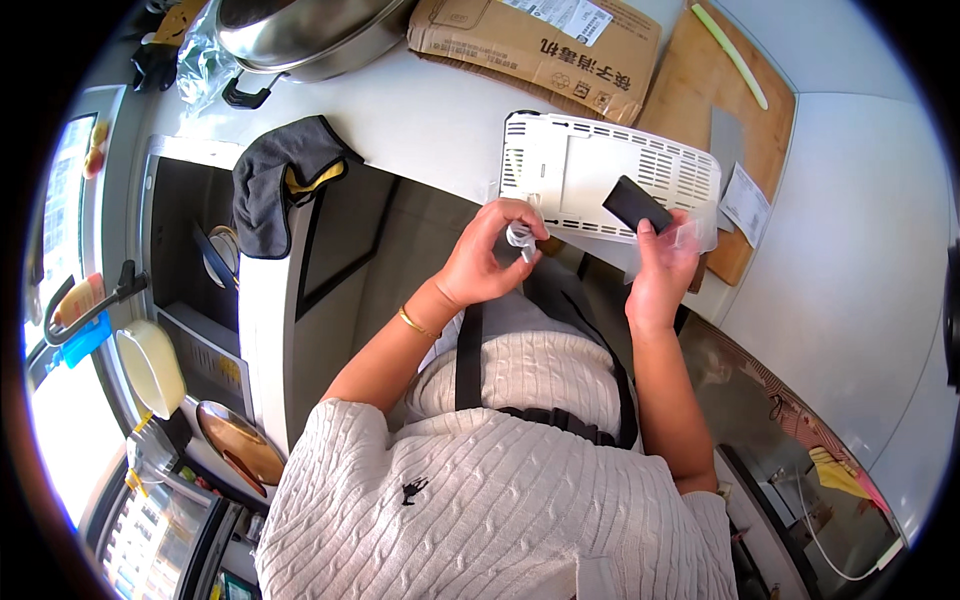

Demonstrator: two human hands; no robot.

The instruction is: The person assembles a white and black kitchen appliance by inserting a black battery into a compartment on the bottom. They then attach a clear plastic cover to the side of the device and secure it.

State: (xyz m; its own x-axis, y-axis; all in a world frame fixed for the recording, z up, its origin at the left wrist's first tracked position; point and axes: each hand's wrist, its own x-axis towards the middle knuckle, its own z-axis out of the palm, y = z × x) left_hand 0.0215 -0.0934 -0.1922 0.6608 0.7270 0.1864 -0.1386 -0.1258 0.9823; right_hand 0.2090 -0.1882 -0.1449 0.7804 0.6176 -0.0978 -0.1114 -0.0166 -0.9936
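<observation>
My left hand (488,255) is closed, thumb and fingers curled round a small white plastic piece (520,238). In my right hand (658,275) a flat black rectangular block (638,204) is pinched, together with a crinkled clear plastic wrapper (688,236). Both hands are raised near the counter's front edge. Just beyond them lies a white plastic housing (585,180) with rows of slots, partly covered by the black block and my right hand. What the small white piece is, I cannot make out.
A cardboard box (530,50) lies behind the housing. To its right is a wooden cutting board (690,60) with a pale green strip (730,55). At the left are a lidded steel pan (310,40), a grey cloth (285,180) over the sink edge, and the sink (195,320).
</observation>
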